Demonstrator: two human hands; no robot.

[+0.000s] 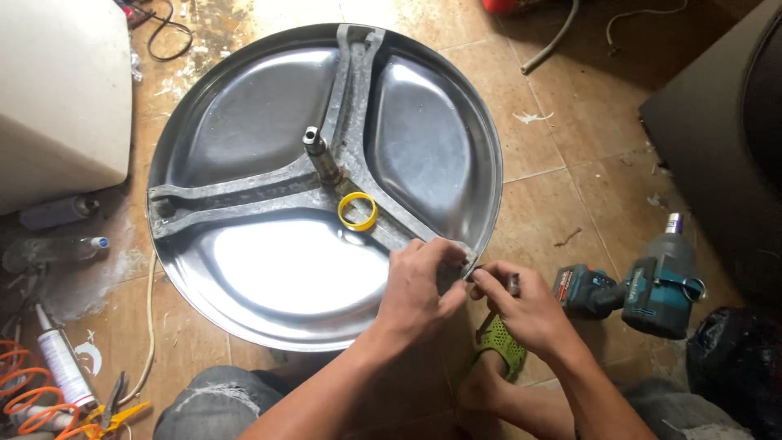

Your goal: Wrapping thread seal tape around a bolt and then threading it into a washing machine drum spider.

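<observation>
A steel washer drum back point(269, 277), lying flat on the tiled floor point(570, 187), looks heavy, rigid and slick, best gripped at its rim or three-armed bracket point(244, 191); at the near right rim, the left hand point(419, 289) presses on the bracket's tip while the right hand point(521, 305) pinches a small bolt point(513, 283)
</observation>
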